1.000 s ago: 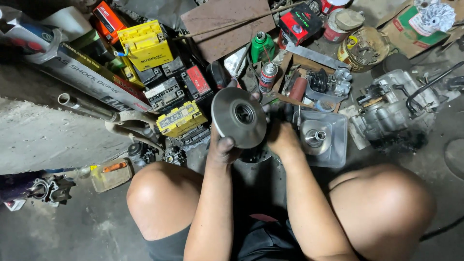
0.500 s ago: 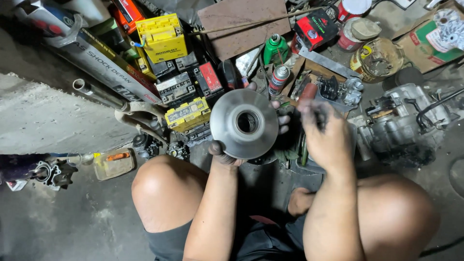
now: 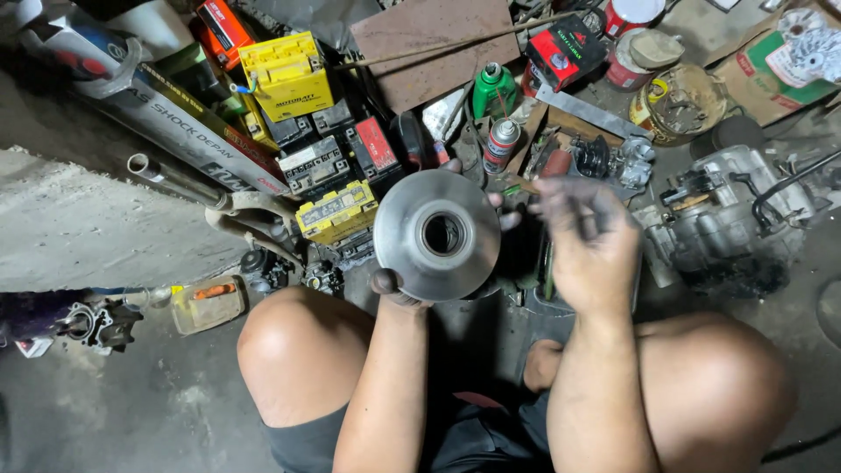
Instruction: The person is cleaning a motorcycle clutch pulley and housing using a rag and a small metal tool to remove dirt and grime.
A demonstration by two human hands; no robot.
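Above the cluttered floor (image 3: 131, 412), the left hand (image 3: 399, 289) pinches the metal pulley disc (image 3: 436, 235) by its rim with greasy fingers, while the right hand (image 3: 589, 245), fingers loosely spread, holds nothing, so the disc could slip onto the knees.

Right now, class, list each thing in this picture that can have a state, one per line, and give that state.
Metal pulley disc: held up on edge, its centre bore facing the camera.
Left hand: gripping the disc's lower rim.
Right hand: raised beside the disc, fingers spread, holding nothing visible.
Green bottle: upright, capped.
Spray can: upright, cap off.
Engine casing: lying on the floor, untouched.
Yellow battery: lying among other batteries.
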